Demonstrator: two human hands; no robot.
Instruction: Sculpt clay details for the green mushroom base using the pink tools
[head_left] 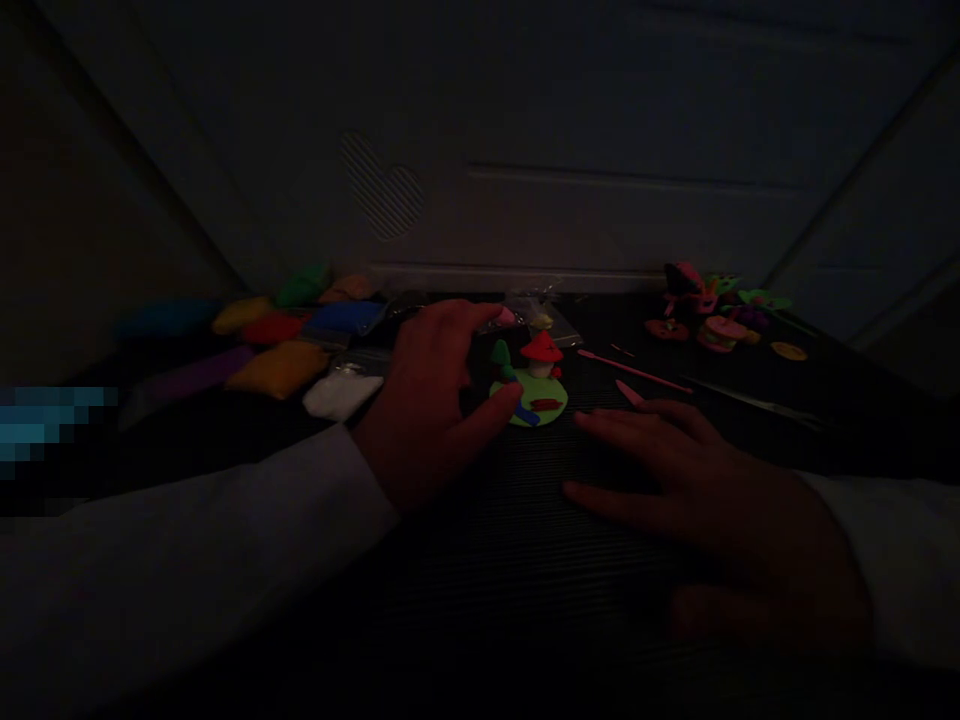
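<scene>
In the middle of the dark table lies a flat green clay disc [551, 388]. On it stand a small clay mushroom [541, 350] with a red cap and a green clay tree [500, 356]; a blue strip [529, 414] and a reddish-brown piece [546, 405] lie near its front. My left hand [442, 400] is at the disc's left edge, fingers apart, its thumb tip over the disc; whether it touches cannot be told. My right hand [705, 500] rests to the right with fingers spread, holding nothing. Just beyond its fingertips is a pink pointed tool [628, 392].
Bags of coloured clay, orange [279, 368], white [341, 396] and blue [345, 318] among them, lie at left. A thin pink stick [634, 370] and metal tweezers [757, 400] lie right. Behind them are several clay figures, including a small cake [721, 333]. The scene is very dark.
</scene>
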